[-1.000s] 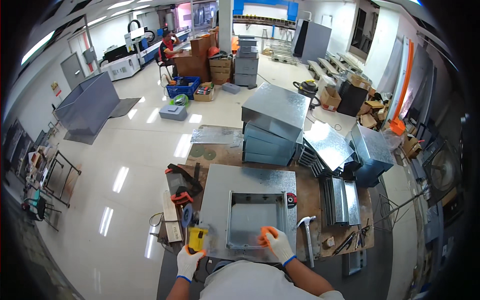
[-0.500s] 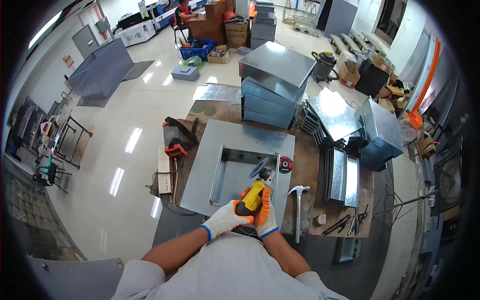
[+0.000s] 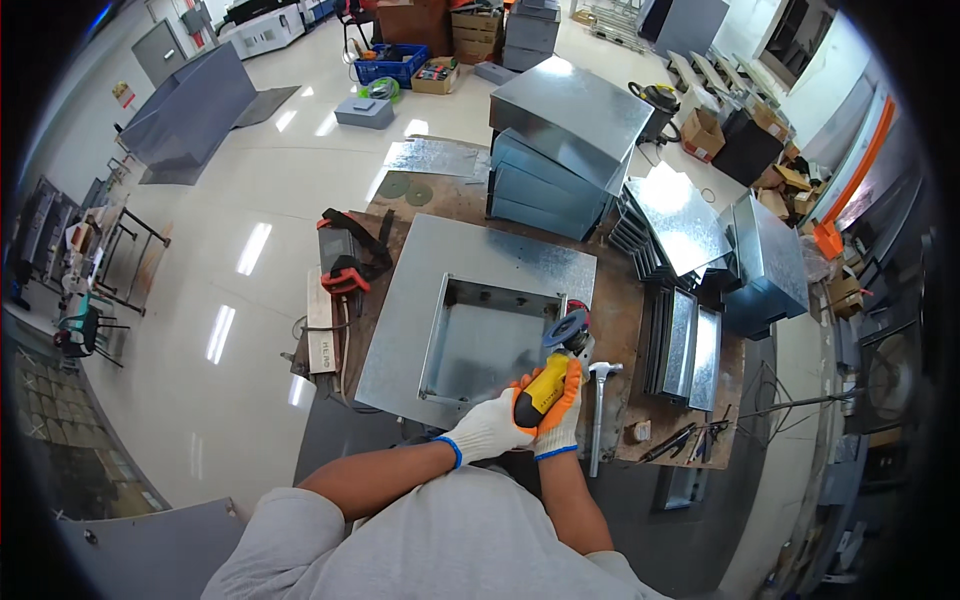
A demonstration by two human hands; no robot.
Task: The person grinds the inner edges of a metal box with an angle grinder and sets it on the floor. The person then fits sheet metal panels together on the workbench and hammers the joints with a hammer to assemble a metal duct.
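A yellow and black angle grinder (image 3: 545,391) is gripped by both of my gloved hands. My left hand (image 3: 497,424) closes round its rear end. Along its right side wraps my right hand (image 3: 562,410). The grinder's blue-grey disc (image 3: 566,329) points away from me, at the right rim of a shallow metal box (image 3: 490,350); whether it touches is unclear. That box sits on a flat sheet-metal panel (image 3: 405,320) on the workbench. Behind the disc, a red and black round disc (image 3: 578,307) is partly hidden.
A hammer (image 3: 599,415) lies just right of my right hand. Stacked metal boxes (image 3: 570,120) rise at the back, and folded metal parts (image 3: 690,340) stand on the right. A red and black tool case (image 3: 345,255) and a power strip (image 3: 320,330) lie at the bench's left.
Both hands have carried the grinder to the right, from over the box's inside to its right rim. The head view has shifted slightly. My grip stays closed.
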